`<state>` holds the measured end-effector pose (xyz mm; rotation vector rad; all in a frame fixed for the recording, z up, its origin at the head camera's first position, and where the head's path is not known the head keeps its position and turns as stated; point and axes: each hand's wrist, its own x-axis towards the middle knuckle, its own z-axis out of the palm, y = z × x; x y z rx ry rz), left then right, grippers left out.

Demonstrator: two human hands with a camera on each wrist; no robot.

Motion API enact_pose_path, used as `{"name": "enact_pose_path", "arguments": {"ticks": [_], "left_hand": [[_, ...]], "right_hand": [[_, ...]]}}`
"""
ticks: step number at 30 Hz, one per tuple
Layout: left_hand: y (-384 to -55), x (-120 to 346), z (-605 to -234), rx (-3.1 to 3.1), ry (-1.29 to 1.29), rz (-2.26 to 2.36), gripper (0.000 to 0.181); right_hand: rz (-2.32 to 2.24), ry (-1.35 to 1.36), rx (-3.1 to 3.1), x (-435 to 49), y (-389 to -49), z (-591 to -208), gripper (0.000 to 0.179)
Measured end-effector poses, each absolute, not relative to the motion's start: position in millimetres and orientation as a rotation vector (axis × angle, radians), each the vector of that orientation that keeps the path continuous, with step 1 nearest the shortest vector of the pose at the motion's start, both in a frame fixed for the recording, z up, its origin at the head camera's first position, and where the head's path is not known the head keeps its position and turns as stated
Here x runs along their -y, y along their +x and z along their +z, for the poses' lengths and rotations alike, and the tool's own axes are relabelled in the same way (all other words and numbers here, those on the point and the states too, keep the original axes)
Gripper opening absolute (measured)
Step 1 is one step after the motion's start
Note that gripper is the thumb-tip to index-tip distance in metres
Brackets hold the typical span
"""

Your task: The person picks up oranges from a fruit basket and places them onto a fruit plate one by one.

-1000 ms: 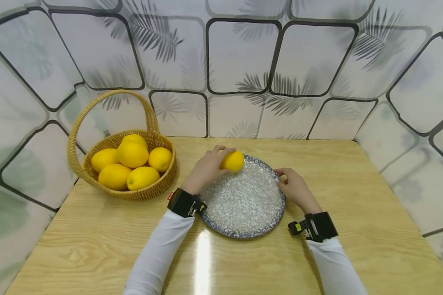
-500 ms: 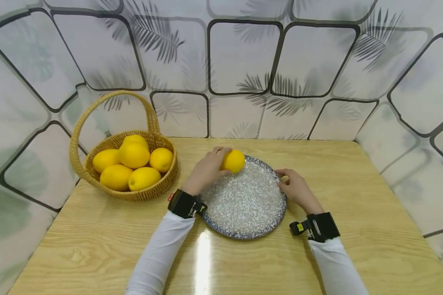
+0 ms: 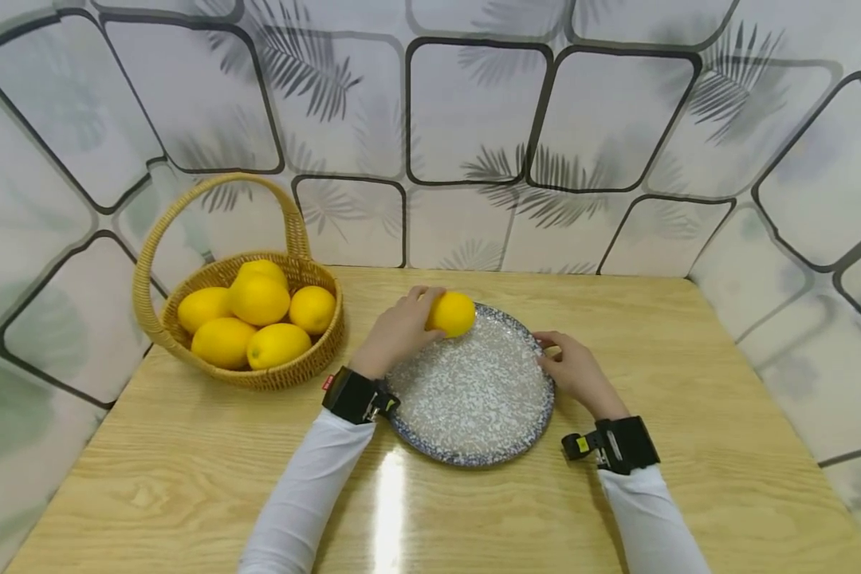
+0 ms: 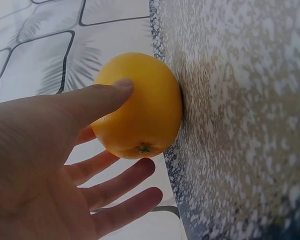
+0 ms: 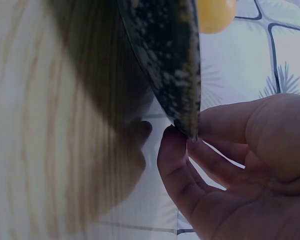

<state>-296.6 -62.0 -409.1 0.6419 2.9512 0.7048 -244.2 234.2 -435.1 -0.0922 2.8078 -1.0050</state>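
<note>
In the head view, my left hand [image 3: 396, 328] holds a yellow lemon [image 3: 453, 314] at the far left part of a round, speckled grey plate [image 3: 473, 399] with a blue-flecked rim. In the left wrist view, the thumb lies on the lemon [image 4: 140, 107], whose stem end shows. Some fingers sit behind it, while others stretch past it. The lemon touches the plate's surface [image 4: 240, 110]. At the plate's right edge, my right hand [image 3: 574, 368] pinches the rim [image 5: 182, 100] between thumb and fingertips, as the right wrist view shows.
A wicker basket [image 3: 333, 351] with a tall arched handle [image 3: 143, 263] stands left of the plate. Several lemons [image 3: 260, 299] are heaped in it. All rests on a light wooden table [image 3: 186, 478], with patterned cloth walls [image 3: 473, 112] behind and at both sides.
</note>
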Motion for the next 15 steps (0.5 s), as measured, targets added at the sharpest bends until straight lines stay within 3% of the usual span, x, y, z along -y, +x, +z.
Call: {"name": "enact_pose_path", "arguments": {"ticks": [15], "left_hand": [[-294.3, 65.8, -405.6, -2.929, 0.616, 0.727, 0.068]], "right_hand": [[-1.034, -0.095, -2.778, -237.9, -244.2, -435.0, 0.048]]}}
